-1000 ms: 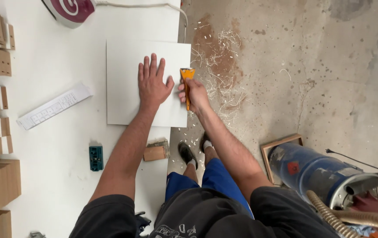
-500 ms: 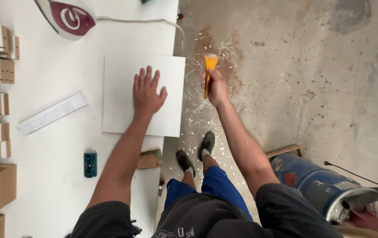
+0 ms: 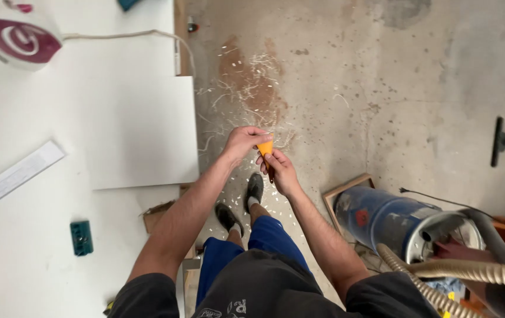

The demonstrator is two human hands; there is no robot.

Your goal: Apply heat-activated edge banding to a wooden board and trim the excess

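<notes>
Orange scraper [image 3: 266,148] sits pinched between both hands over the floor, right hand [image 3: 281,172] gripping its handle, left hand [image 3: 242,141] fingertips closed on its upper edge.

Small orange scraper [image 3: 266,148], wedge-shaped with a dark blade end pointing down; held upright between the left hand [image 3: 242,143] and right hand [image 3: 281,171], above the shaving-strewn floor, just beside the table's edge.
</notes>
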